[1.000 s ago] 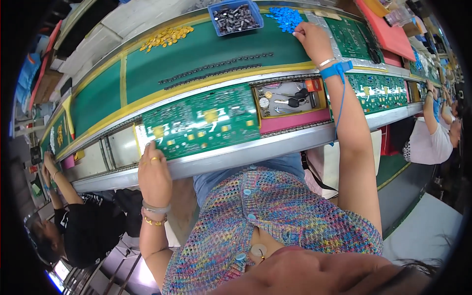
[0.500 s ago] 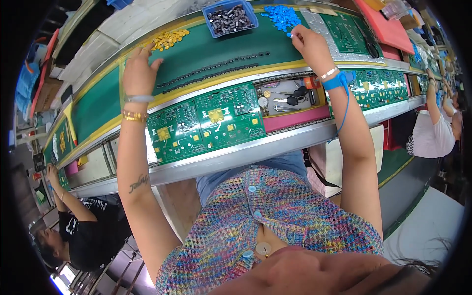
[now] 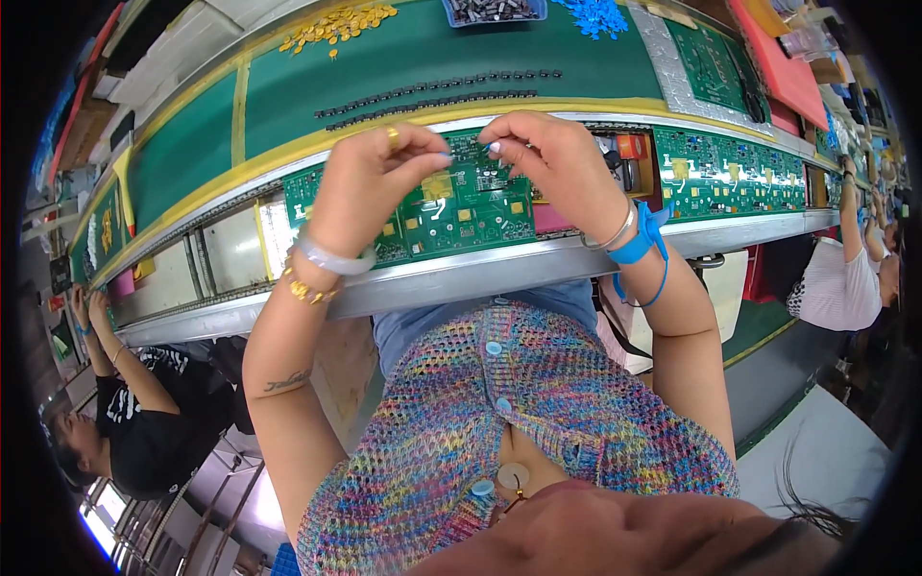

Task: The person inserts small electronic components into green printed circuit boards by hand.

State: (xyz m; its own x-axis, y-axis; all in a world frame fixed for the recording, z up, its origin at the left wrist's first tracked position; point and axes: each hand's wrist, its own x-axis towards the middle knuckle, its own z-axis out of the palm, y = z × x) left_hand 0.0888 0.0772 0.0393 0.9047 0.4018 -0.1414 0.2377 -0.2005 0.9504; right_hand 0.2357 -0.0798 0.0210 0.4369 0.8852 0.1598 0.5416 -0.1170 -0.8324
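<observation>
My left hand hovers over a green circuit board, thumb and forefinger pinched. Whatever sits between those fingertips is too small to make out. Opposite it, my right hand is also in a pinch above the same board's far part, its fingertips close to the left ones. Its contents cannot be told either. The board carries yellow square parts and many small pads. A second green board lies alongside, partly hidden under my left hand and wrist.
Beyond the rail, a green work surface holds two rows of black parts, yellow disc parts, blue parts and a blue bin of dark cylindrical parts. More boards lie rightward on the line. Co-workers sit at both sides.
My left hand has come from the yellow discs and my right hand from the blue parts; both are now close together over the circuit board. The view has shifted slightly.
</observation>
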